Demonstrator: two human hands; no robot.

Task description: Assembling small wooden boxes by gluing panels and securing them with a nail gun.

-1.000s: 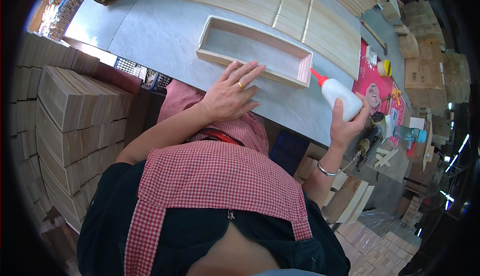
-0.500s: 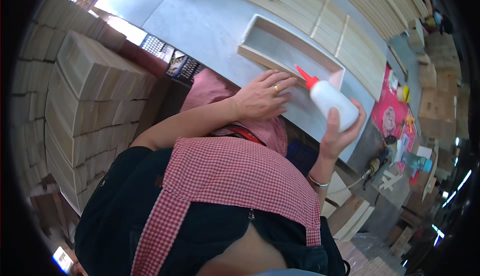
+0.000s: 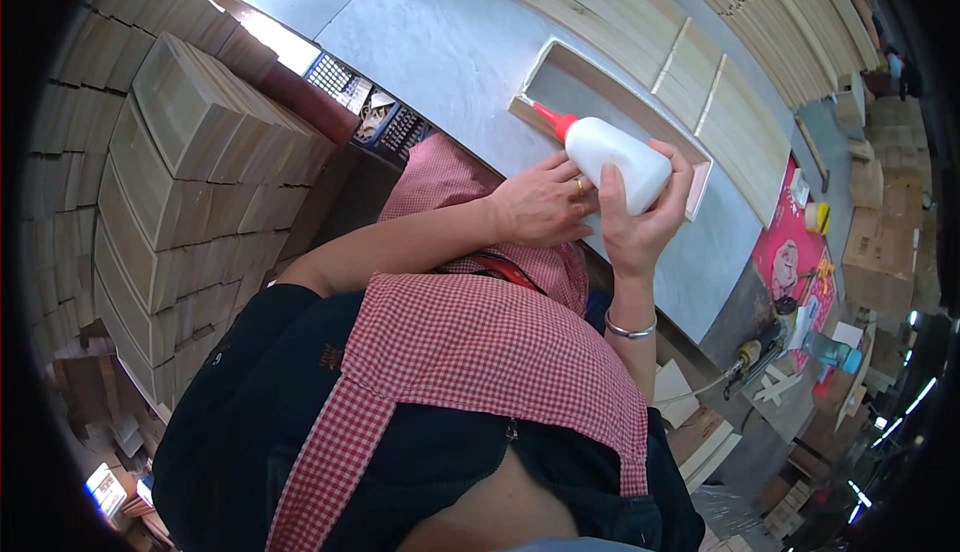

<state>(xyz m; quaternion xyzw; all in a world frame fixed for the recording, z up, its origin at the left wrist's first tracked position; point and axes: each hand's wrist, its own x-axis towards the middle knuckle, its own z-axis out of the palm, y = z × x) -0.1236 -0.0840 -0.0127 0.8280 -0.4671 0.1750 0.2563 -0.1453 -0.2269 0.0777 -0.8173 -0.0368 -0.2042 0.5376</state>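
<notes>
Seems partway along the already four-sided wooden frame [image 3: 625,102] on the worktop [image 3: 430,42], clasps a white squeeze bottle [image 3: 618,150] in the right hand [image 3: 645,220], aims its red nozzle [image 3: 556,120] toward the near left corner, cannot tell the left hand's [image 3: 543,202] grip, leaves planks [image 3: 598,10] beyond unattached.

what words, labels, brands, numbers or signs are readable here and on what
None clearly legible.
White bottle: no lettering on the side that shows.
Cardboard box at right: dark marks, too small to read.
Dark jacket: small marks, too small to read.
</notes>
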